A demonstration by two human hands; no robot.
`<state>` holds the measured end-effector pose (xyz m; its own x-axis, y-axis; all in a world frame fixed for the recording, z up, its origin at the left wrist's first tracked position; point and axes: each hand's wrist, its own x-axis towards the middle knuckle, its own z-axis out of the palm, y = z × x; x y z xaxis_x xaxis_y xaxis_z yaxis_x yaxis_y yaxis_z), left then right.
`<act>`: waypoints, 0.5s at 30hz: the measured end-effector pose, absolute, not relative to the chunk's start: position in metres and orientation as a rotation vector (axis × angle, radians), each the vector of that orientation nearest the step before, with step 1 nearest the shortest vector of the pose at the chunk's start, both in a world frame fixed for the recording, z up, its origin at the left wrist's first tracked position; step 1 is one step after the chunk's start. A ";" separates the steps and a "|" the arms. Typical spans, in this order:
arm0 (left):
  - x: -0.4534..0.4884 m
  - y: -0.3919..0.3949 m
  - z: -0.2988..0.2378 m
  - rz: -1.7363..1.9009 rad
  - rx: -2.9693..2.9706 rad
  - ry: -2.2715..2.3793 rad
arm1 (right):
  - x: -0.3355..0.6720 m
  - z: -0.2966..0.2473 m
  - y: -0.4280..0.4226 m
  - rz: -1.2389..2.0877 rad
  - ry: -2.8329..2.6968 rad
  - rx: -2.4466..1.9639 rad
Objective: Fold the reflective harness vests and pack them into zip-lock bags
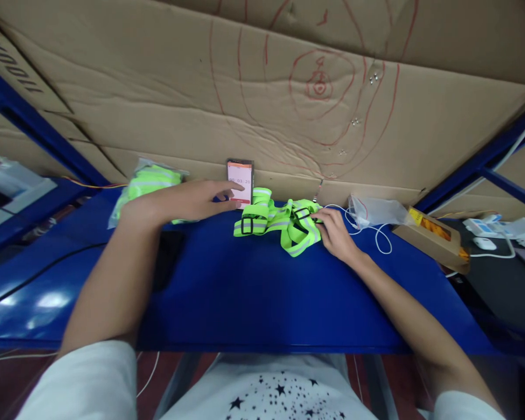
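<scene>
One open, empty left hand [190, 200] pointed at one phone [240, 172]; one right hand [338, 234] curled against one bundle of green straps [281, 224], grip unclear.

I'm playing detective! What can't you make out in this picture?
In the head view:
Bagged green bundle: partly hidden by the left hand and left forearm.
Black thing: partly covered by that forearm.
Phone: its smallest writing is too tiny.
Cardboard lettering: cut off by the left edge.
</scene>
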<state>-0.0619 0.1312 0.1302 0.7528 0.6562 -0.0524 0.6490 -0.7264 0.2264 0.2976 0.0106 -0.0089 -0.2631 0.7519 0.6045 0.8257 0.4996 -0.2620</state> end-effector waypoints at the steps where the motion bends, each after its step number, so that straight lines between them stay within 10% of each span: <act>1: -0.062 0.131 0.130 0.049 2.721 1.029 | 0.297 -0.004 0.009 -0.185 -2.016 -1.284; 7: -0.056 0.126 0.129 0.200 2.753 0.923 | 0.292 0.046 0.005 -0.249 -1.690 -1.174; 15: -0.018 0.096 0.125 0.433 2.551 0.497 | 0.257 0.123 0.022 0.573 -1.224 -0.805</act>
<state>-0.0178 0.0959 0.1251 0.8827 0.4221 0.2065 0.2626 -0.8075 0.5282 0.2573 0.0215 0.1229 0.2606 0.7634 0.5911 0.0351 0.6043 -0.7960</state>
